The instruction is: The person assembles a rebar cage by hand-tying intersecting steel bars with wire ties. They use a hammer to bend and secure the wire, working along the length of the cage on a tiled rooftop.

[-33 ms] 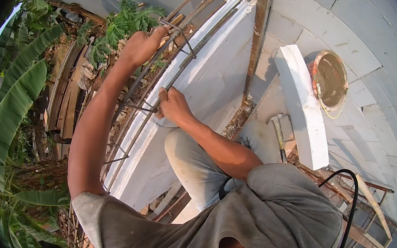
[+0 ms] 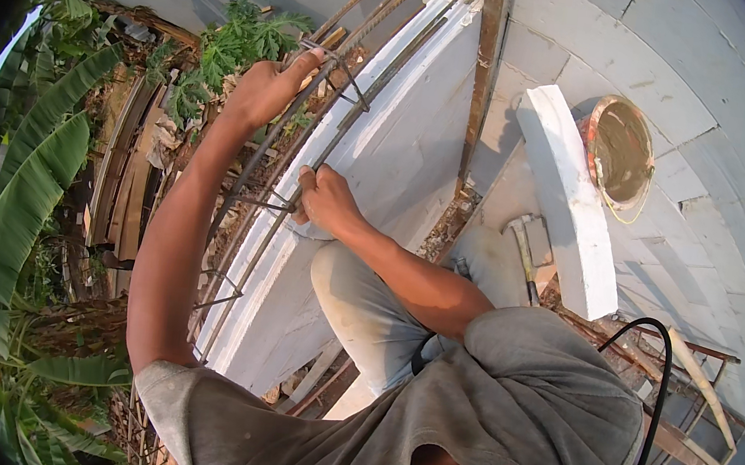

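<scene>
A long rebar cage, made of dark steel bars tied with square stirrups, lies along the top of a low white block wall. My left hand reaches out to the far side of the cage and is closed round an outer bar beside a stirrup. Its fingertips are partly hidden behind the steel. Closer to me, my right hand grips the inner bar with bent fingers, just above another stirrup. Below that hand is my bent knee in pale trousers, close against the wall.
A loose white block stands to the right, next to a bucket of grey mortar. A hammer-like tool lies near it. An upright brown post rises at the wall's far end. Banana leaves and planks are on the left; scaffolding is lower right.
</scene>
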The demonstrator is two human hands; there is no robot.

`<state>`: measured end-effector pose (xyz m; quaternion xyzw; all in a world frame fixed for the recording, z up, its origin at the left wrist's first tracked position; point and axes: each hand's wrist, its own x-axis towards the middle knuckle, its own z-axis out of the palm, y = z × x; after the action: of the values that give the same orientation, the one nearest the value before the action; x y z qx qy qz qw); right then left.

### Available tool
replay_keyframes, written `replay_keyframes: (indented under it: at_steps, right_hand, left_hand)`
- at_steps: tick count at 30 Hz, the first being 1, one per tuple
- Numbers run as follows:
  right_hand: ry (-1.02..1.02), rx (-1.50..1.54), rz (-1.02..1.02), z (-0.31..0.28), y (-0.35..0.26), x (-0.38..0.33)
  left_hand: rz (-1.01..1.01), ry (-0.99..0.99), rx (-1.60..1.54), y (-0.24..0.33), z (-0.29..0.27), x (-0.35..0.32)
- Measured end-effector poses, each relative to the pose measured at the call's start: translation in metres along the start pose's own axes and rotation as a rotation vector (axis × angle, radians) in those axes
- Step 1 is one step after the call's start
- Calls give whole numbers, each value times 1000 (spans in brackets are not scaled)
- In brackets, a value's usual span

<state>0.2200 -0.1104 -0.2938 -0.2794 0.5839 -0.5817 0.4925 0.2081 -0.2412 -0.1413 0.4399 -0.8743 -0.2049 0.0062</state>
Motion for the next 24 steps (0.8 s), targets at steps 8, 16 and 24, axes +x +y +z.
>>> replay_keyframes:
  at_steps: [8,16,24]
  right_hand:
    - [-2,39,-42,-1,1,14]
    - [-1,48,-33,1,6,16]
    - [15,124,-21,4,12,23]
  left_hand:
    - [138,-37,-15,-4,-3,2]
    - [178,29,-36,0,0,0]
    - [181,98,152,15,6,-4]
